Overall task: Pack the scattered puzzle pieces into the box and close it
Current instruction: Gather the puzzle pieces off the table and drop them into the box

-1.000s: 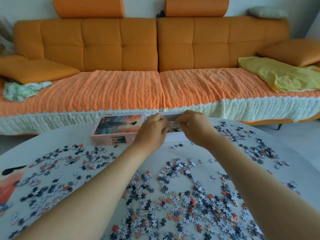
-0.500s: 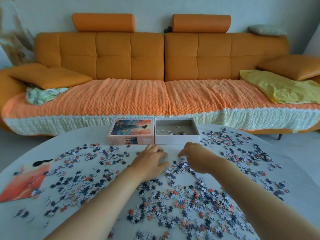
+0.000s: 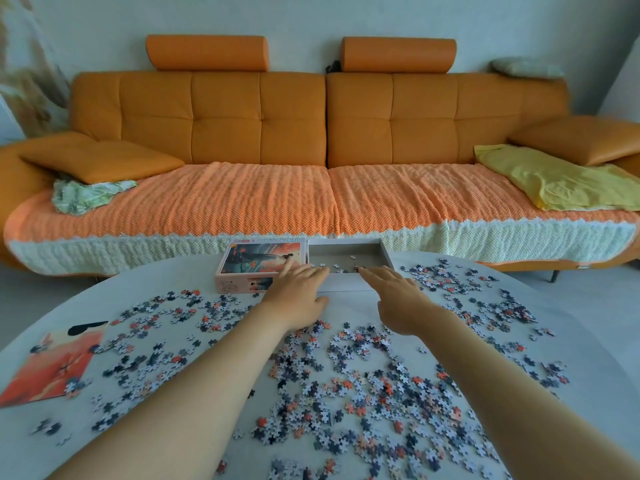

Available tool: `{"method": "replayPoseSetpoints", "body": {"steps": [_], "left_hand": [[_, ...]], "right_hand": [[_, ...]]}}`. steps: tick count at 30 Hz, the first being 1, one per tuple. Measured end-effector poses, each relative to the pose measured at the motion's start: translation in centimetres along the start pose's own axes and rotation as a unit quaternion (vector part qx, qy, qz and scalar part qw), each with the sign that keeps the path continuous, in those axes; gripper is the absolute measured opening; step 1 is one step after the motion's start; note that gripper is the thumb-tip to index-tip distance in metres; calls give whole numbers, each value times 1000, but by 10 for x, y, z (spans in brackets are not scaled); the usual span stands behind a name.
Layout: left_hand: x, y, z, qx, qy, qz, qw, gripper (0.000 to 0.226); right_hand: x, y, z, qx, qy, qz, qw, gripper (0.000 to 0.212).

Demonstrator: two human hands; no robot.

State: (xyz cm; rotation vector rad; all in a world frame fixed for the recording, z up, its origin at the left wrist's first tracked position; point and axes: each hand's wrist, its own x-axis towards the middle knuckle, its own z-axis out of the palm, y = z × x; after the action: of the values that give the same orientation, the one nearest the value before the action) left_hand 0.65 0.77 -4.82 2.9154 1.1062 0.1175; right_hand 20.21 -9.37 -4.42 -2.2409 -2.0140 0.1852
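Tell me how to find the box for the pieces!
Look at the far edge of the table, right in front of the orange sofa. Two things sit side by side there, and the box is the right-hand one. It is open and grey inside with a few pieces, while the lid beside it shows a picture.

Matt grey cardboard box [image 3: 341,251], smooth pale table [image 3: 117,285], coarse knitted sofa cover [image 3: 242,199], smooth leather-look sofa back [image 3: 225,123].
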Motion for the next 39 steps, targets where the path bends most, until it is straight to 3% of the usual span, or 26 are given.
{"method": "replayPoseSetpoints", "body": {"steps": [6, 18, 25, 29, 33, 39], "left_hand": [[-18, 5, -1, 33, 42, 28, 998, 54], [-89, 21, -8, -28, 83, 50, 995, 41], [-128, 32, 3, -78, 161, 45, 983, 37], [-146, 46, 17, -130, 79, 26, 988, 42], [-148, 56, 23, -111, 20, 35, 993, 64], [-137, 54, 26, -103, 32, 61, 992, 58]], "right_hand": [[-8, 1, -3, 45, 18, 3, 999, 68], [-79, -29, 0, 66, 26, -3, 997, 49], [-106, -46, -5, 18, 104, -25, 994, 37], [-118, -66, -3, 27, 51, -39, 998, 26], [-125, -76, 18, -38, -45, -23, 998, 48], [-115, -76, 30, 6, -30, -18, 999, 47]]}}
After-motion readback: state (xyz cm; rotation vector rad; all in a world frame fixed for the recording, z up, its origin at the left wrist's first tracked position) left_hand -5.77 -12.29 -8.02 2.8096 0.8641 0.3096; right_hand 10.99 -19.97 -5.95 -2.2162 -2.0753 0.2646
